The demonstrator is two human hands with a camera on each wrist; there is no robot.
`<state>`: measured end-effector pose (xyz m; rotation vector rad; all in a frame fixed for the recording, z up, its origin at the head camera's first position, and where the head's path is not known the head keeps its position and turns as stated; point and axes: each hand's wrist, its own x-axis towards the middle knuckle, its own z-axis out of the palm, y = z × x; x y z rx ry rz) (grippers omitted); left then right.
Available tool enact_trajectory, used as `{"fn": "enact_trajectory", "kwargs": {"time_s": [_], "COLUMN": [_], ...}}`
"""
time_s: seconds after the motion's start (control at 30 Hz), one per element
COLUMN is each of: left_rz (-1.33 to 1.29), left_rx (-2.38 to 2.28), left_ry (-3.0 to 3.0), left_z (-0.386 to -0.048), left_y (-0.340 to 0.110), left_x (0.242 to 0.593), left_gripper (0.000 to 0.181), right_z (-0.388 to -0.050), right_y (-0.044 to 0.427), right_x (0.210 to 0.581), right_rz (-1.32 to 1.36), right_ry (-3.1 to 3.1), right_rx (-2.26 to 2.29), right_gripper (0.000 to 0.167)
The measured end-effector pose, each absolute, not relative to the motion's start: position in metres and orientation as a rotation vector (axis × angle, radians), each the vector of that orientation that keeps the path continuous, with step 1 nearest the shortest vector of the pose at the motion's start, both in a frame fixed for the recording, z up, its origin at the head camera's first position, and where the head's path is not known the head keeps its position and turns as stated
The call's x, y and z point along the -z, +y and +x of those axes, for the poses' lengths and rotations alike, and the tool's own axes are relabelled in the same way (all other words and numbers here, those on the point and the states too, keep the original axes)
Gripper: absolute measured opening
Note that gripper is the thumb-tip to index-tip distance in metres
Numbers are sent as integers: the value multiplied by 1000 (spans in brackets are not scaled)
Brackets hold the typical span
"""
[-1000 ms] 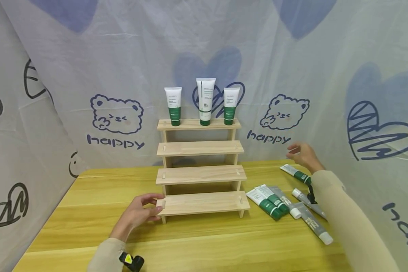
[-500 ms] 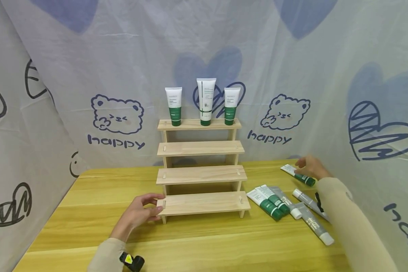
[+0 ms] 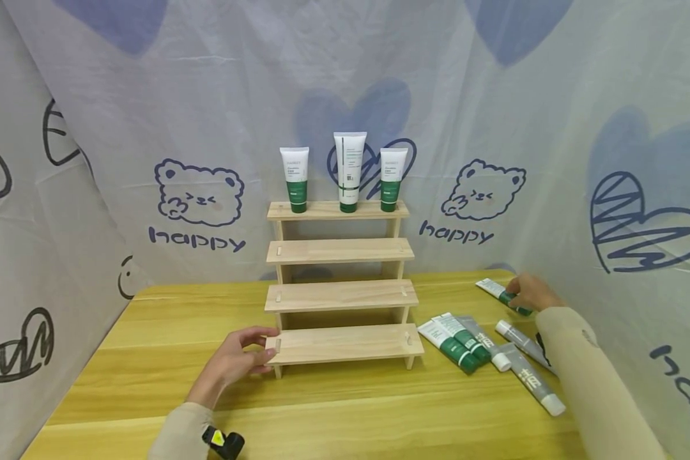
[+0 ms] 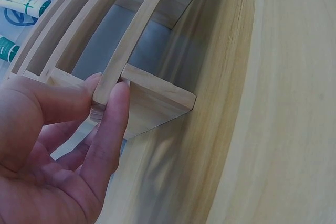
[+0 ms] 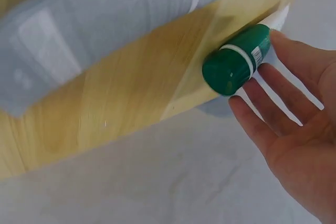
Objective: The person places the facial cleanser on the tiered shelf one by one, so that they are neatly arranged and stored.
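My left hand [image 3: 236, 361] pinches the left end of the lowest step of a four-tier wooden display stand [image 3: 345, 345]. In the left wrist view, thumb and fingers lie on opposite faces of that board [image 4: 118, 59]. Over on the right, my right hand [image 3: 533, 294] is at a white and green squeeze tube [image 3: 491, 287] lying on the table. The right wrist view has the thumb on one side of this tube [image 5: 247, 51] and fingers along its other side, near the green cap end. Part of the tube is hidden by the hand in the head view.
Three white and green tubes stand upright on the top tier, the tallest tube [image 3: 349, 169] in the middle. Several tubes lie right of the stand, including a green and white tube [image 3: 450, 345] and a grey tube [image 3: 531, 380]. A printed curtain [image 3: 207, 128] hangs behind the table.
My right hand has come down and nearer, from above and behind the far-right tube to a place on it. The left hand has kept its hold on the stand.
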<state>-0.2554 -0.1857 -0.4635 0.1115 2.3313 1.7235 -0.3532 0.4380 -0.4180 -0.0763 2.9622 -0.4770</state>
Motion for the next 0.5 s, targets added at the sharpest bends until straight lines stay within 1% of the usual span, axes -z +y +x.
{"fn": "enact_trajectory", "kwargs": {"time_s": [0.17,0.33,0.5], "left_rz": [113,106,99], "left_rx": [-1722,-1725,-1730], "left_ry": [2333,2327,2322], "left_z": [-255,-255,-256], "left_y": [-186,-185,-185], "left_x": [464,464,464], "left_gripper": [43,43,43], "right_z": [-353,-347,-343], "right_y": [440,445,446], "right_x": [422,426,426], "right_rz": [-67,-204,-250], "right_ry": [2963,3038,3039], "right_rx": [416,333,366], "right_gripper": [38,39,44]}}
